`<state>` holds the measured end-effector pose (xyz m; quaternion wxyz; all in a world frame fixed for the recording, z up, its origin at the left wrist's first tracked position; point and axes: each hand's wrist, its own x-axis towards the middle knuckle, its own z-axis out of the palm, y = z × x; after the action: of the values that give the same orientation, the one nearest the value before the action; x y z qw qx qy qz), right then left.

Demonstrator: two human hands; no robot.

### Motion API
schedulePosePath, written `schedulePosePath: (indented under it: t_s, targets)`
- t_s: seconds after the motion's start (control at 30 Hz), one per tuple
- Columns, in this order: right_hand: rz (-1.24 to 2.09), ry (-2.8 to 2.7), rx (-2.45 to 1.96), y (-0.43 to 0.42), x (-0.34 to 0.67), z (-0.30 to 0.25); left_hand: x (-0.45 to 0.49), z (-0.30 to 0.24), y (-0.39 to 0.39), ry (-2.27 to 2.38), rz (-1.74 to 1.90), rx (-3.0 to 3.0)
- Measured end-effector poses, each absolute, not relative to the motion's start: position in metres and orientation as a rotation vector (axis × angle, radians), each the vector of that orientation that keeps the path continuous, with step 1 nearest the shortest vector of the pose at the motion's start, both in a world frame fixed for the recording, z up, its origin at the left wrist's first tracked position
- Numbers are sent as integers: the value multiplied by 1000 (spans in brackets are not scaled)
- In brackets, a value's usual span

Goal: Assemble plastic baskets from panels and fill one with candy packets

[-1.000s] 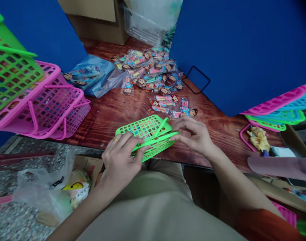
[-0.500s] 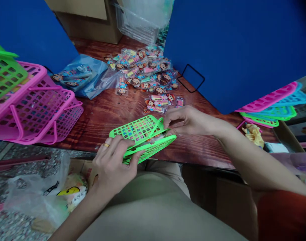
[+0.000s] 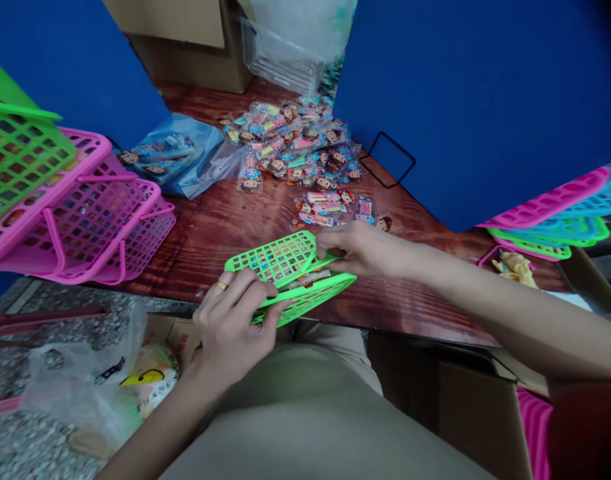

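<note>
A small green plastic basket (image 3: pixel 280 257) lies tilted at the near edge of the wooden table (image 3: pixel 205 230), with packets showing through its grid. My left hand (image 3: pixel 230 320), a ring on one finger, grips the basket's near rim with curled fingers. My right hand (image 3: pixel 353 250) is closed in a pinch at the basket's open right side, by its green handle; what the fingers hold is hidden. Just beyond lies a pile of small cartoon-face toy packets (image 3: pixel 300 150).
Stacked pink baskets (image 3: pixel 93 213) and a green basket (image 3: pixel 15 147) stand at the left. A blue plastic bag of packets (image 3: pixel 170 153) lies behind. Pink, green and blue lids (image 3: pixel 560 213) are stacked at the right. Cardboard box (image 3: pixel 185 40) at back; a plastic bag (image 3: pixel 85 387) on the floor.
My right hand has moved left from the basket's right corner into its open side, fingers now pinched. The left hand keeps its grip; the view shifted slightly.
</note>
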<state>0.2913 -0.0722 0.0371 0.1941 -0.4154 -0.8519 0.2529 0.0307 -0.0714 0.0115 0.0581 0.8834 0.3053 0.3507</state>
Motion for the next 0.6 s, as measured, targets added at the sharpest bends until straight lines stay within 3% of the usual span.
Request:
schedulePosePath:
  t_s: [0.3,0.6]
  targets:
    - [1296,-2263,-1170,-66,311,52,29,11,-72,944,1053,2645]
    - [833,-2523,-1190,-56,292,49,28,8,-74,970,1035,2650]
